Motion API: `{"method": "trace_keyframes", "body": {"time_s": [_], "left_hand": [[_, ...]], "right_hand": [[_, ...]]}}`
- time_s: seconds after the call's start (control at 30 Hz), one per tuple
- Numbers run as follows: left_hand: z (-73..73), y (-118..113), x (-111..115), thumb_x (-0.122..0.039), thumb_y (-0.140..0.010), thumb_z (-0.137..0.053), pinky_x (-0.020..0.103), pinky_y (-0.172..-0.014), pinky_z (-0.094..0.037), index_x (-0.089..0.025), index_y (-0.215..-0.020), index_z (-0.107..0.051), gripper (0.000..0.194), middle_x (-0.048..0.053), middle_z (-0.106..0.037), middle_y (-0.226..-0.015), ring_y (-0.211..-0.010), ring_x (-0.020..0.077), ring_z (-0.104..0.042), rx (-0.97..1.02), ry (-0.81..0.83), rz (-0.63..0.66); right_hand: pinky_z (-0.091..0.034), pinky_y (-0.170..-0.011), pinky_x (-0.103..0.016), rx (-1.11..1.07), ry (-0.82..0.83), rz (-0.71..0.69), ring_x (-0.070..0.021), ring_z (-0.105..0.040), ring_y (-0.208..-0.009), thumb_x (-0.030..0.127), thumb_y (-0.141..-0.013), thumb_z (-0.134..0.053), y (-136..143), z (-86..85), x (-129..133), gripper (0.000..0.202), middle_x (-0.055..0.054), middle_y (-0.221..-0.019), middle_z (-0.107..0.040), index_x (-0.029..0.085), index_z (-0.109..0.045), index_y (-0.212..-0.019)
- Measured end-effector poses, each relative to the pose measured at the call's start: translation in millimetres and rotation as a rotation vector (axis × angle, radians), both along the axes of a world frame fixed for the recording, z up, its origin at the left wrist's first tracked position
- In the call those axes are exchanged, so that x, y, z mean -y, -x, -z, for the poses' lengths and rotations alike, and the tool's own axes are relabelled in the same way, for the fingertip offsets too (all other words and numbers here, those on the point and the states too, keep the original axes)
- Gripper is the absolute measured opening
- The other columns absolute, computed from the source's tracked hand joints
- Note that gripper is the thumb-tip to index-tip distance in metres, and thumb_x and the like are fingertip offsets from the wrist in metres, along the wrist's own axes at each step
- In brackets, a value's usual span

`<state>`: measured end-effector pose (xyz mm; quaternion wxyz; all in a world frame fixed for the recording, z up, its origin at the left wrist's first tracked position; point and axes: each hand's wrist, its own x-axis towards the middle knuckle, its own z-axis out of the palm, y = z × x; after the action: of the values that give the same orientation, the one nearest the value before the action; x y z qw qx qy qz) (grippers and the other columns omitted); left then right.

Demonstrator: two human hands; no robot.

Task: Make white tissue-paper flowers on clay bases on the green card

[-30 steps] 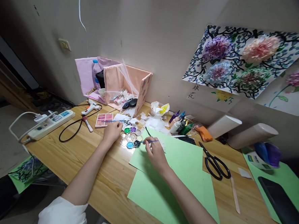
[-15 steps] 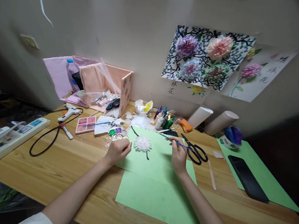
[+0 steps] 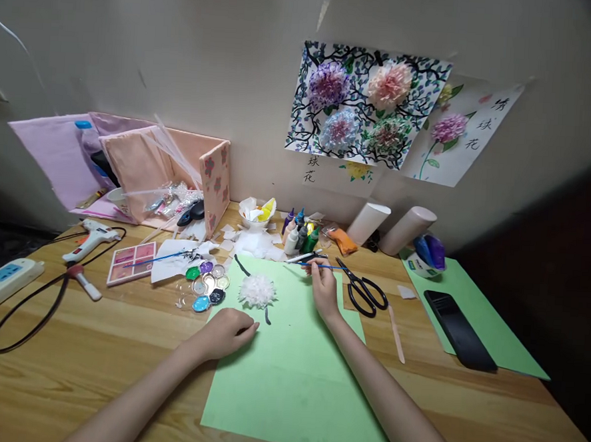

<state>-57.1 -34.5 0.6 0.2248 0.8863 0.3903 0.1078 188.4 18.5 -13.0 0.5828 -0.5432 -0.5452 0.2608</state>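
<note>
My right hand point(image 3: 325, 293) holds a thin blue-handled paintbrush point(image 3: 333, 267) between thumb and fingers. Its tip points left, above the upper part of the green paper point(image 3: 286, 380). On that sheet sits a white fluffy paper flower point(image 3: 258, 291), with a short black painted stroke above it and another below. My left hand point(image 3: 228, 333) rests at the sheet's left edge, fingers curled in and nothing seen in them. Just beyond it lies a clear paint palette point(image 3: 209, 282) with green, purple, blue and black wells.
Black scissors point(image 3: 366, 289) and a wooden stick point(image 3: 397, 334) lie right of the sheet, a black phone point(image 3: 459, 330) farther right. Paint bottles point(image 3: 299, 234) stand behind. At left are a glue gun point(image 3: 88, 242), a pink palette point(image 3: 131, 263) and a power strip point(image 3: 4, 286).
The camera view has swung right. My left hand has drawn back toward me, uncovering the palette. My right hand has moved the paintbrush farther up the paper, beyond the flower.
</note>
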Motion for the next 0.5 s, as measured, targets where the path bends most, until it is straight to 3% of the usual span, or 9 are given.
{"method": "trace_keyframes", "body": {"time_s": [0.2,0.5], "left_hand": [[0.4,2.7,2.2,-0.030,-0.091,-0.032,0.028,-0.053,-0.019,-0.016,-0.052,-0.042,0.044,0.000,-0.047,-0.048,-0.046,0.0099,-0.031,-0.064,0.026,0.001],[3.2,5.9,0.3,-0.030,-0.091,-0.035,0.028,-0.052,-0.019,-0.017,-0.051,-0.041,0.042,-0.001,-0.042,-0.047,-0.045,0.0097,-0.029,0.037,0.081,0.002]], "right_hand": [[-0.047,-0.063,-0.028,0.046,-0.006,0.030,-0.0147,-0.058,-0.069,0.037,-0.092,-0.036,4.2,5.5,5.7,0.022,-0.002,-0.077,-0.057,0.020,-0.049,-0.087],[-0.046,-0.067,-0.030,0.175,-0.004,0.038,-0.0158,-0.058,-0.072,0.032,-0.091,-0.036,3.2,12.6,11.5,0.019,-0.001,-0.078,-0.056,0.021,-0.050,-0.085]]}}
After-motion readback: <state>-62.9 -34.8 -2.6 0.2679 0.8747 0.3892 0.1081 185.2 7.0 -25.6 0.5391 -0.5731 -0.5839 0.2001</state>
